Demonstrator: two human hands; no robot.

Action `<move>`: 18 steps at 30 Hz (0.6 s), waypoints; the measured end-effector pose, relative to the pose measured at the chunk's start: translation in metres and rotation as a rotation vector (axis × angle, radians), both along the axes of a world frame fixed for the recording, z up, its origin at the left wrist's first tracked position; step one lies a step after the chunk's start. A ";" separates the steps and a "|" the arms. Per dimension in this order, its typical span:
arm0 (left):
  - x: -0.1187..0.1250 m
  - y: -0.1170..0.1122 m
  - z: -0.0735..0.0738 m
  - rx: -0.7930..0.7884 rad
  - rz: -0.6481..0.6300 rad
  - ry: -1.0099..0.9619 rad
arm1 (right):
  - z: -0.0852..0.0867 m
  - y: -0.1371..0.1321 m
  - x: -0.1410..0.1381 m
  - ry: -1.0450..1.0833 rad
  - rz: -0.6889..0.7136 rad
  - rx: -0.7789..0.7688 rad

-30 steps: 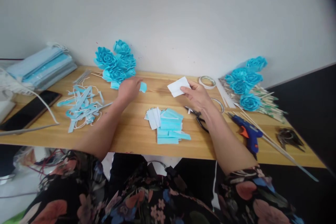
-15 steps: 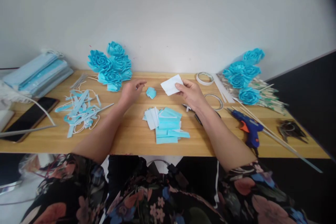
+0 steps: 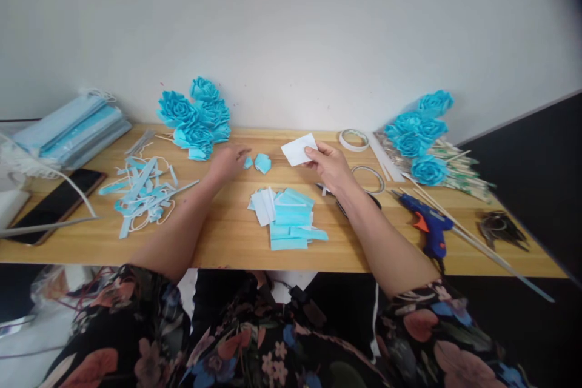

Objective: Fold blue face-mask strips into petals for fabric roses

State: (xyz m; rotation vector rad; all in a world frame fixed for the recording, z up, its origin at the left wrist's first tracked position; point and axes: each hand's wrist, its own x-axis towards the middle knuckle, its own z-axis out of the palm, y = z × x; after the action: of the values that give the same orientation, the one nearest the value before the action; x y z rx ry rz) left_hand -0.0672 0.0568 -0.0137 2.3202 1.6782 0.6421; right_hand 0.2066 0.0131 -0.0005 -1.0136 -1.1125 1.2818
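In the head view, my right hand pinches a small white rectangle of mask fabric between thumb and fingers, raised over the table. My left hand is low over the table on the left, its fingers stretched to the right with nothing visible in them. Close to its fingertips is a tiny blue scrap. A larger folded blue piece lies just right of that. Nearer to me, between my forearms, is a loose pile of blue and white cut rectangles.
Blue fabric roses stand at back left, more roses at back right. Mask trimmings, a phone and packed masks occupy the left. Rightward are tape rolls, a blue glue gun, sticks and black clips.
A tiny blue scrap now shows beside my left fingertips, which have lowered slightly. My right hand still holds the white rectangle, tilted a little differently. The camera view has shifted slightly.
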 end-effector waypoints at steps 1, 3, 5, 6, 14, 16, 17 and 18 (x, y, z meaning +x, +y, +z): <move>0.003 0.000 -0.001 0.023 -0.040 -0.054 | 0.000 0.000 0.000 -0.005 -0.003 0.001; 0.010 -0.002 -0.003 0.100 -0.095 -0.114 | 0.001 0.000 0.000 -0.012 -0.006 0.004; 0.017 -0.006 -0.004 0.164 -0.132 -0.106 | 0.002 0.000 -0.001 -0.012 -0.008 0.002; 0.020 -0.008 -0.004 0.173 -0.146 -0.087 | 0.002 0.000 -0.001 -0.011 -0.008 -0.001; 0.037 -0.020 -0.007 0.133 -0.068 0.075 | 0.001 -0.001 -0.002 0.003 0.003 -0.008; 0.034 -0.017 -0.007 0.131 -0.056 0.006 | 0.001 -0.001 -0.002 0.008 0.002 -0.017; 0.031 -0.014 -0.006 0.135 -0.046 -0.051 | 0.002 -0.002 -0.003 0.006 -0.002 -0.021; 0.028 -0.012 -0.006 0.140 -0.032 -0.120 | 0.002 -0.002 -0.003 0.000 -0.009 -0.024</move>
State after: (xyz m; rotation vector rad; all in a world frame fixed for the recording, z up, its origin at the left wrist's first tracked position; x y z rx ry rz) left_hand -0.0390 0.0450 -0.0197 2.3443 1.5866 0.8993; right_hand 0.2035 0.0113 0.0016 -1.0357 -1.0936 1.2905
